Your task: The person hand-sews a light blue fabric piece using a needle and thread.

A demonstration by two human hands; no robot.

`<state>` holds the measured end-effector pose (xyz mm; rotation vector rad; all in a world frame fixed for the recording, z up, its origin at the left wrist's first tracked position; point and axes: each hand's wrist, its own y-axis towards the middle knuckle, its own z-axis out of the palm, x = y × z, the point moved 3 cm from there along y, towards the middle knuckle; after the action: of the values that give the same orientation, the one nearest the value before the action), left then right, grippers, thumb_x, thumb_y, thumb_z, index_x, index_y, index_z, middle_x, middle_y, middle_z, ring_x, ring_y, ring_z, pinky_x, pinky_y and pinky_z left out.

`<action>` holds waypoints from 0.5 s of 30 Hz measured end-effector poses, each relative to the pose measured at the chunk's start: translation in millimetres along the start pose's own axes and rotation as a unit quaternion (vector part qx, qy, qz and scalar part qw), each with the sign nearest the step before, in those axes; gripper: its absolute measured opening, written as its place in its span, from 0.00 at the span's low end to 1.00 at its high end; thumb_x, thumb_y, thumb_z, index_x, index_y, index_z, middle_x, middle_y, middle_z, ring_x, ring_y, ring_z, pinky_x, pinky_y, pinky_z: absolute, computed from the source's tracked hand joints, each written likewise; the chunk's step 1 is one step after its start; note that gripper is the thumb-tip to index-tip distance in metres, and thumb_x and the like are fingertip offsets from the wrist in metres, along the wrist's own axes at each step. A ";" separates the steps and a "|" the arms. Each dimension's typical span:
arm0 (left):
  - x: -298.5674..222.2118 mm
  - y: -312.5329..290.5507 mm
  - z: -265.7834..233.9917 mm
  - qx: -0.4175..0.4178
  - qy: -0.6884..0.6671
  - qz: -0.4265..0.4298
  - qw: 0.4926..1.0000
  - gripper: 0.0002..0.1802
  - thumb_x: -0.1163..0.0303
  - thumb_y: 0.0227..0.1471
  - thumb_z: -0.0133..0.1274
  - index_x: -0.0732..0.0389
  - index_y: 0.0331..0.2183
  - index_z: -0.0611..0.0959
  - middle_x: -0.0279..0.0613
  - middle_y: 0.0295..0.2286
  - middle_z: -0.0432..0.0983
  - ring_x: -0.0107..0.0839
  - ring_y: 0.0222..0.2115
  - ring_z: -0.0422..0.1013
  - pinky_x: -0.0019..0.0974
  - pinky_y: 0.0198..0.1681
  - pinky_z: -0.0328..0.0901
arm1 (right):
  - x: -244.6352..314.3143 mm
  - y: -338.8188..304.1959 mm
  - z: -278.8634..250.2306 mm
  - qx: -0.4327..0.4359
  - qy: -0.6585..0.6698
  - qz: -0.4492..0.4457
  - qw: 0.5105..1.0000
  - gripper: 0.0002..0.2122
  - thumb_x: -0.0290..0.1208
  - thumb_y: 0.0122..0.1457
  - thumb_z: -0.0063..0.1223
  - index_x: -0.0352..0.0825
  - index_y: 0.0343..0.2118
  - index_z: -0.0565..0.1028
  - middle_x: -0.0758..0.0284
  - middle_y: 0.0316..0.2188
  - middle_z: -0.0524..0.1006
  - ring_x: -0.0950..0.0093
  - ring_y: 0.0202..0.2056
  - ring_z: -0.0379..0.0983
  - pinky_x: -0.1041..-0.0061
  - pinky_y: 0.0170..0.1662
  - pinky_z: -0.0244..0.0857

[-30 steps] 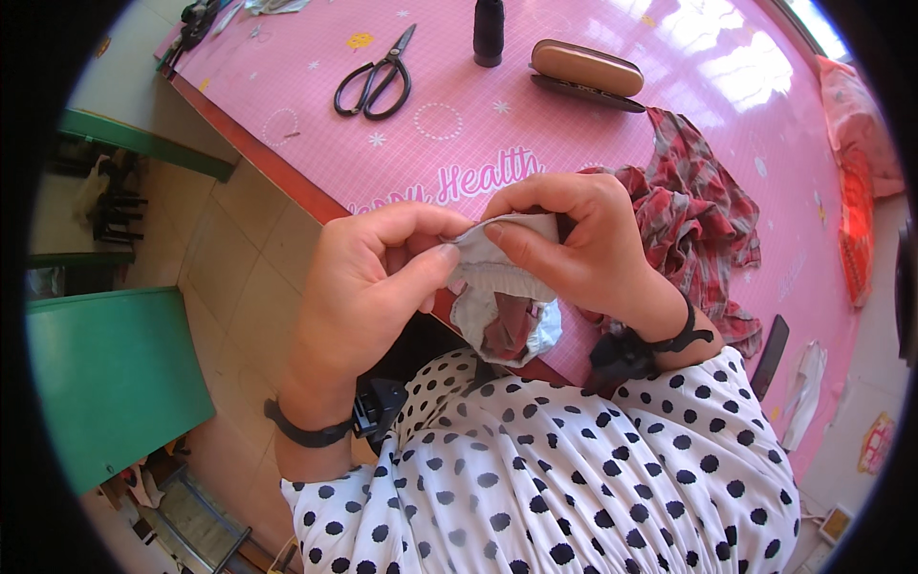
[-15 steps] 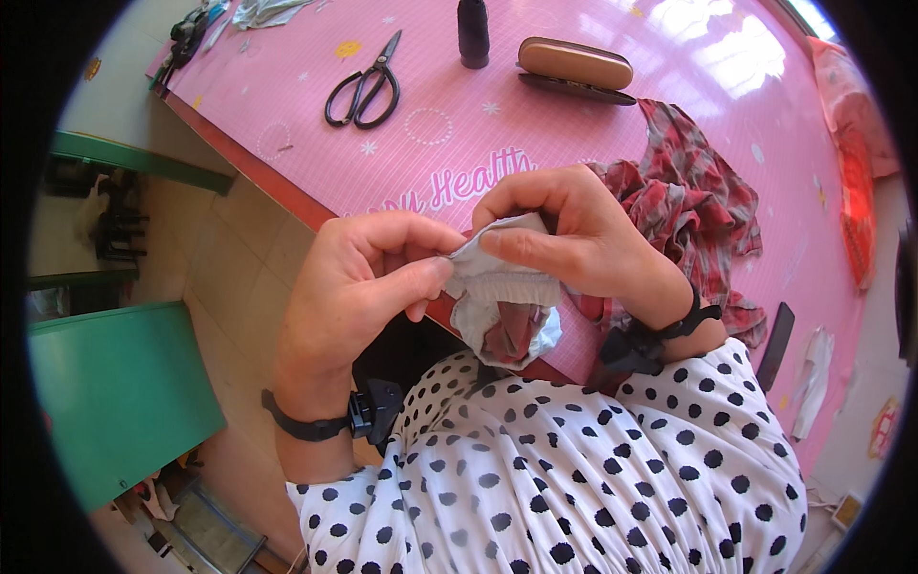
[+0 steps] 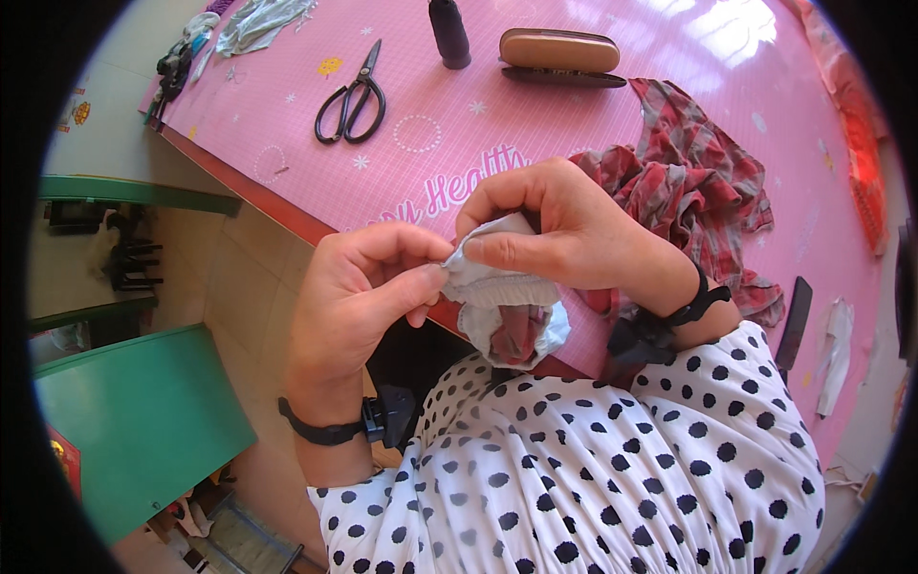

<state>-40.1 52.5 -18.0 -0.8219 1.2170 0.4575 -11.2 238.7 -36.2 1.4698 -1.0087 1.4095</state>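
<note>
One white gathered cloth (image 3: 499,287) is pinched: left grip (image 3: 349,297) at its left end, right grip (image 3: 564,230) just beside, along its upper edge. Red plaid fabric (image 3: 703,191) lies on the counter (image 3: 555,117) right of both grips; scissors (image 3: 366,78) lie beyond them.

A small workroom for cloth, whether home or workshop unclear: scissors (image 3: 364,79) and rumpled red plaid fabric (image 3: 703,182) lie on a broad pink-covered table (image 3: 545,120) above a tiled floor (image 3: 234,273).
</note>
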 end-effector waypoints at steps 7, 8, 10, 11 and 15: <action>-4.5 -3.3 -0.5 -0.014 0.029 0.008 0.999 0.10 0.79 0.48 0.53 0.69 0.36 0.81 0.36 0.25 0.77 0.16 0.21 0.67 0.20 0.24 0.62 | 0.0 0.3 -1.4 -0.019 -0.006 0.028 0.999 0.08 0.25 0.50 0.56 0.26 0.31 0.77 0.69 0.24 0.76 0.86 0.27 0.69 0.84 0.31 0.64; -4.7 -3.7 -0.9 -0.014 0.035 0.008 0.999 0.10 0.79 0.48 0.53 0.69 0.36 0.81 0.36 0.25 0.77 0.16 0.21 0.67 0.20 0.24 0.62 | 0.8 -0.1 -1.9 -0.013 -0.006 0.042 0.999 0.08 0.24 0.51 0.56 0.26 0.32 0.77 0.70 0.25 0.76 0.86 0.28 0.69 0.85 0.32 0.64; -3.4 -4.2 -2.1 -0.007 0.032 0.011 0.999 0.11 0.79 0.48 0.53 0.69 0.37 0.81 0.35 0.25 0.77 0.16 0.21 0.67 0.20 0.24 0.62 | 0.3 0.1 -1.9 -0.006 -0.005 0.053 0.999 0.07 0.23 0.51 0.56 0.26 0.32 0.76 0.72 0.27 0.76 0.87 0.30 0.69 0.86 0.33 0.64; -3.0 -4.1 -2.6 -0.003 0.031 0.012 0.999 0.11 0.79 0.48 0.52 0.69 0.37 0.81 0.35 0.25 0.77 0.16 0.21 0.67 0.19 0.24 0.62 | -0.4 0.4 -2.1 -0.006 -0.005 0.051 0.999 0.07 0.23 0.51 0.56 0.26 0.32 0.76 0.72 0.27 0.76 0.87 0.30 0.69 0.86 0.33 0.64; -2.9 -3.9 -3.0 0.005 0.023 0.007 1.000 0.12 0.80 0.48 0.52 0.69 0.37 0.81 0.35 0.25 0.76 0.16 0.20 0.66 0.19 0.24 0.62 | -0.8 1.3 -1.5 -0.023 -0.012 0.020 0.999 0.10 0.27 0.49 0.55 0.25 0.31 0.77 0.67 0.22 0.75 0.85 0.25 0.68 0.83 0.29 0.64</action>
<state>-40.2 48.1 -14.4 -0.8198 1.2674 0.4454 -12.9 239.8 -36.9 1.4437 -1.0832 1.3906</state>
